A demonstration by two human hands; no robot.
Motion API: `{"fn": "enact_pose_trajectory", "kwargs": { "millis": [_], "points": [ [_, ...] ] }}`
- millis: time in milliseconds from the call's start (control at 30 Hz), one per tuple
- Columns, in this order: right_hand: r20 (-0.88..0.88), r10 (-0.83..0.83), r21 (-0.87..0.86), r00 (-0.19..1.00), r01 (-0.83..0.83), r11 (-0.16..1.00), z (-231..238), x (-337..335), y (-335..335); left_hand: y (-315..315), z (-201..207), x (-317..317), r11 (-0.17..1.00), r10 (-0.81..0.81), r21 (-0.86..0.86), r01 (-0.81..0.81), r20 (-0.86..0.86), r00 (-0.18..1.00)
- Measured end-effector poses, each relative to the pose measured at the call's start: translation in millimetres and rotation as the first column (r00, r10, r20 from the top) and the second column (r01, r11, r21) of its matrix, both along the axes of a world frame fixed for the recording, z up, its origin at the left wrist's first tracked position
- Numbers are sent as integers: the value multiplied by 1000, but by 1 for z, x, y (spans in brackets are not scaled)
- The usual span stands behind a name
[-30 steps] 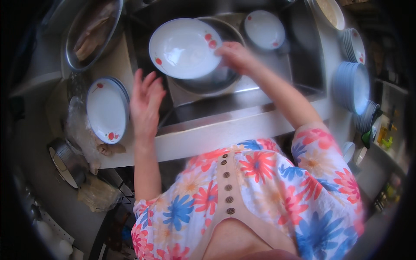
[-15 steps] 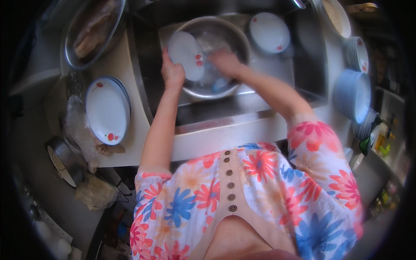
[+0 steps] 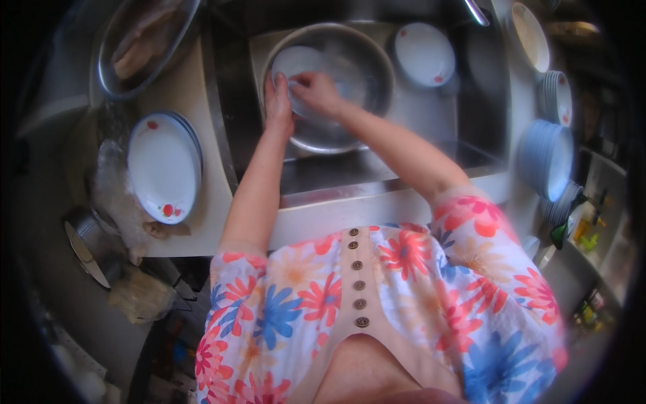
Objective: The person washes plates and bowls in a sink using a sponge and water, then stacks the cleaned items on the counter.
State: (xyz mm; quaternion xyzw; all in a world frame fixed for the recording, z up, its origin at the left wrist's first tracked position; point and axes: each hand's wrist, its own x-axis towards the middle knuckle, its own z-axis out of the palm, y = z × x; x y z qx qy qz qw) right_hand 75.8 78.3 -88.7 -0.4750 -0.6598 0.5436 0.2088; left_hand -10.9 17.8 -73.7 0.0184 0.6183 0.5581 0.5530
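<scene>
A white plate point(image 3: 298, 60) is tilted over the left part of a round metal basin point(image 3: 325, 149) in the sink. My left hand point(image 3: 277, 108) grips the plate at its left edge, fingers up along the rim. My right hand point(image 3: 315, 93) is closed, fingertips bent against the plate's near side; whatever they pinch is hidden. Water in the basin looks cloudy. Right of the basin, an oval white plate point(image 3: 424, 55) with red marks lies in the sink point(image 3: 431, 121).
Oval plates point(image 3: 161, 168) are stacked on the left counter beside a clear plastic bag point(image 3: 111, 175). A metal dish point(image 3: 145, 50) stands behind them. Right of the sink are stacked small plates point(image 3: 555, 99), blue-white bowls point(image 3: 546, 158) and a pale bowl point(image 3: 528, 37). A faucet tip point(image 3: 476, 12) juts in at the top.
My right hand has moved left out of the basin's middle onto the plate. The plate has shifted slightly and tilted, and my left hand has changed its hold along the edge.
</scene>
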Motion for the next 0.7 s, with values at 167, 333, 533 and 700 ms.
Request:
{"fn": "enact_pose_trajectory", "kwargs": {
  "millis": [167,333,533,700],
  "points": [
    [274,553,37,787,-584,811,4,51,-3,1,-10,6,993,-32,101,65,-302,953],
    [682,358,135,638,-591,795,-12,45,30,4,-10,4,994,-94,-71,79,-247,964],
    [196,-264,59,944,258,964,-9,-38,32,1,-3,3,986,-81,-149,74,-44,996],
    [-140,-111,-671,984,-12,741,9,-16,5,1,-7,-2,997,-16,-80,20,48,999]
  ]
}}
